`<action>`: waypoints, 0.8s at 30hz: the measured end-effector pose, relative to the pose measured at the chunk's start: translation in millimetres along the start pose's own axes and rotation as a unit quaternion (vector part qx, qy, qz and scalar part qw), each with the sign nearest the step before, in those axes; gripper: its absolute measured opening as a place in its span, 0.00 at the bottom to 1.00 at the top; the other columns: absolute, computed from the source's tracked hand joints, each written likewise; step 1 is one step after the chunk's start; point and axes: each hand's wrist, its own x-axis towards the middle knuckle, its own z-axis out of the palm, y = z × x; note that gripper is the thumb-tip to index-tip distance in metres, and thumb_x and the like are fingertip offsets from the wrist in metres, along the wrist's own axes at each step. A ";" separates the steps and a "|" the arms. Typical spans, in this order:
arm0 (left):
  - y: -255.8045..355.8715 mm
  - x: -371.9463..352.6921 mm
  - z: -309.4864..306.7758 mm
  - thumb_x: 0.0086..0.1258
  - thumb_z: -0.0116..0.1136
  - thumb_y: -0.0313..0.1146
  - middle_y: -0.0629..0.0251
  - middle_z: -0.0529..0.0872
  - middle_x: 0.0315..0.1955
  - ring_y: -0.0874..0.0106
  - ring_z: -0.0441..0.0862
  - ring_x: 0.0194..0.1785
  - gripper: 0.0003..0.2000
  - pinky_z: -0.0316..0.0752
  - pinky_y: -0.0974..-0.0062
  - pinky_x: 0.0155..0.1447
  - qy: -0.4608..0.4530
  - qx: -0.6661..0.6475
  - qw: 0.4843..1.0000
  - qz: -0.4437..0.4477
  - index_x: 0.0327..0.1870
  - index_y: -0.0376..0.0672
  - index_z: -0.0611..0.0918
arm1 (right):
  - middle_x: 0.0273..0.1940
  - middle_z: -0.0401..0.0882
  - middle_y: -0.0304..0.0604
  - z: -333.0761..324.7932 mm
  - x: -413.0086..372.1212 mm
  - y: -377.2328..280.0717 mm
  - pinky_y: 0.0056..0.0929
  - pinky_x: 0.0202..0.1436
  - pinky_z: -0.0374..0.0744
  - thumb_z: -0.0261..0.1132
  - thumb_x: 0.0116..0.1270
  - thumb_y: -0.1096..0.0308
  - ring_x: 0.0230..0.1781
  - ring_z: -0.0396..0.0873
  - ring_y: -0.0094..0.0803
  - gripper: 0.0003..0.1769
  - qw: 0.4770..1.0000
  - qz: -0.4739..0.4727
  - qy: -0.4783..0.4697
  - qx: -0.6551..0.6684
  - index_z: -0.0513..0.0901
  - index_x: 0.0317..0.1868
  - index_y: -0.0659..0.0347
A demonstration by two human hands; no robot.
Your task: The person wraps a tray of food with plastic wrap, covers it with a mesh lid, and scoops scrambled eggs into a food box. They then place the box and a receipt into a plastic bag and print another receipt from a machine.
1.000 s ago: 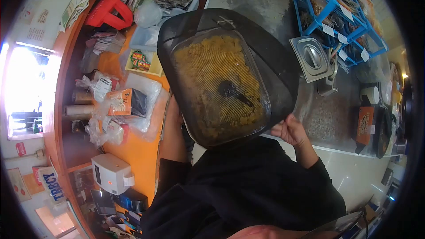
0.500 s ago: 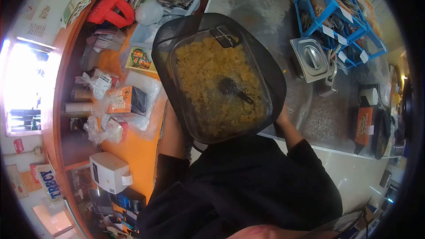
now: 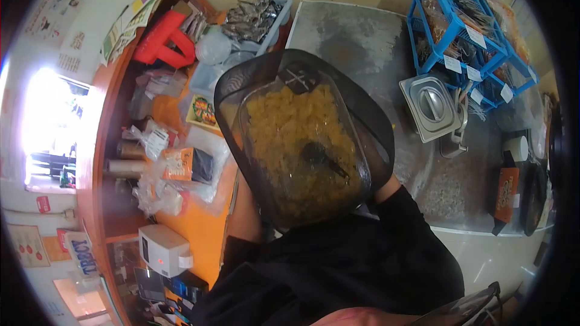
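A rectangular food container (image 3: 356,196) holding yellow chunks of food (image 3: 293,124) is held in front of my body. A dark, see-through mesh food cover (image 3: 380,145) with rounded corners surrounds it. A dark ladle or spoon (image 3: 320,158) lies in the food. My left forearm (image 3: 243,212) reaches up under the near left side, and the left fingers are hidden. At the right edge, my right wrist (image 3: 386,188) goes behind the mesh, which blurs that hand. Between them, both hands carry the container.
On the right, a metal counter (image 3: 344,30) bears a lidded steel food pan (image 3: 430,107) and a blue rack (image 3: 453,30) of packets. The orange counter (image 3: 208,226) on the left holds a small white printer (image 3: 163,250), an orange box (image 3: 187,165) and a blue tub (image 3: 278,21) of foil-like packets.
The camera view has shifted, so the container and counters sit lower in it. The food shows more clearly through the mesh. My right wrist is further behind the mesh edge.
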 end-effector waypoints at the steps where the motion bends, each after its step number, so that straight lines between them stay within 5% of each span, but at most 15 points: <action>1: -1.6 -0.6 1.7 0.71 0.51 0.42 0.58 0.80 0.50 0.63 0.81 0.49 0.23 0.78 0.63 0.50 0.000 0.000 1.000 -0.001 0.64 0.44 0.68 | 0.55 0.74 0.47 -3.4 2.8 2.2 0.26 0.54 0.77 0.50 0.74 0.62 0.52 0.76 0.30 0.21 0.999 -0.022 -0.010 -0.033 0.70 0.61 0.66; 10: 10.3 49.6 40.1 0.71 0.51 0.42 0.57 0.80 0.50 0.63 0.81 0.49 0.23 0.78 0.63 0.51 -0.030 0.008 1.000 0.004 0.63 0.44 0.68 | 0.56 0.74 0.47 -13.8 19.2 -24.8 0.27 0.54 0.76 0.49 0.75 0.62 0.52 0.76 0.30 0.21 0.995 0.011 0.048 0.089 0.71 0.61 0.66; 24: 56.5 267.6 181.7 0.71 0.51 0.41 0.57 0.80 0.50 0.64 0.81 0.49 0.22 0.78 0.63 0.51 -0.164 0.033 0.986 0.012 0.63 0.43 0.69 | 0.55 0.74 0.48 -83.6 157.2 -86.8 0.28 0.54 0.76 0.49 0.75 0.63 0.52 0.76 0.31 0.20 0.970 -0.175 0.134 0.100 0.71 0.61 0.67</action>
